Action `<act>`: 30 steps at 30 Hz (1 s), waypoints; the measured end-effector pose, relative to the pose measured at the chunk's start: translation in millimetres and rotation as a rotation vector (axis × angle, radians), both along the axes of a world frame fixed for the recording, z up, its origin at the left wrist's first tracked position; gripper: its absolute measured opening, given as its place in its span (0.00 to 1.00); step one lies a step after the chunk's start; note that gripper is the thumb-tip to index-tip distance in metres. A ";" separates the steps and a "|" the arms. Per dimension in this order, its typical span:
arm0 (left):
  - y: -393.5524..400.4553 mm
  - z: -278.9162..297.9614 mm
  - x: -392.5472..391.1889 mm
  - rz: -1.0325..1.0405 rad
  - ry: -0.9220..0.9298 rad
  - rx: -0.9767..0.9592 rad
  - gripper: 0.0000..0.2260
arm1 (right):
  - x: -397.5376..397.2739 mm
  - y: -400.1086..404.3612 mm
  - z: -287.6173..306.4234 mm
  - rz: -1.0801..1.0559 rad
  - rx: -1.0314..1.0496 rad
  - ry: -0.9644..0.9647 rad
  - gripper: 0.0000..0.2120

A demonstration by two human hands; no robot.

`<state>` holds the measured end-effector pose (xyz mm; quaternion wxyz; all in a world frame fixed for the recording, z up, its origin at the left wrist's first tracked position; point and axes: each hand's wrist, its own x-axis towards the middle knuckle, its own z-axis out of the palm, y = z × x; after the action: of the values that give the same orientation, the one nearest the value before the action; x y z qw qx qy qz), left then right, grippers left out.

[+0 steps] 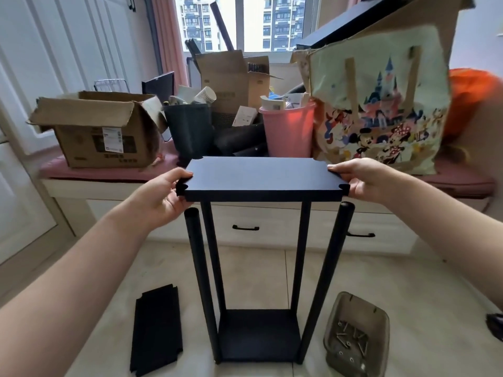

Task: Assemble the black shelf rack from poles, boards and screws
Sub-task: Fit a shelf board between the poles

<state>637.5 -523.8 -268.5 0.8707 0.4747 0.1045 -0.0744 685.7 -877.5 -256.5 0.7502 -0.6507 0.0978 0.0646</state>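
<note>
A black shelf board (261, 180) with notched corners is held level just above the tops of the upright black poles. My left hand (166, 191) grips its left edge and my right hand (359, 180) grips its right edge. The near left pole (201, 281) and near right pole (324, 281) end just under the board's front corners, apart from it. Two rear poles rise behind them; their tops are hidden by the board. All the poles stand on a bottom board (258, 336) on the floor.
Spare black boards (158, 330) lie on the tiled floor to the left. A clear plastic tray (378, 319) with several screws sits at the right. Behind, a window seat carries cardboard boxes (100, 129), a black bin, a pink bucket (288, 131) and a printed tote bag (381, 104).
</note>
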 end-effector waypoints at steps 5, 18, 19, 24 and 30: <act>0.5 -5.1 7.0 -0.020 0.025 0.075 0.06 | 12.0 -3.5 -12.7 0.019 -0.010 0.027 0.04; 3.2 -29.8 13.5 -0.050 0.064 0.164 0.06 | 32.0 -3.5 -32.1 0.020 -0.117 0.049 0.05; 3.2 -30.3 13.5 -0.048 0.063 0.170 0.06 | 33.1 -4.6 -33.1 0.014 -0.120 0.038 0.05; 6.6 -31.7 14.6 -0.086 0.062 0.236 0.09 | 36.1 -7.7 -34.9 0.022 -0.212 0.010 0.03; 3.8 -31.9 20.7 -0.069 0.100 0.258 0.12 | 38.1 -3.9 -35.9 0.034 -0.287 0.020 0.03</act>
<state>658.2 -519.9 -300.4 0.7930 0.5818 0.1402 -0.1140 723.7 -881.4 -292.4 0.6475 -0.7520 0.1025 0.0689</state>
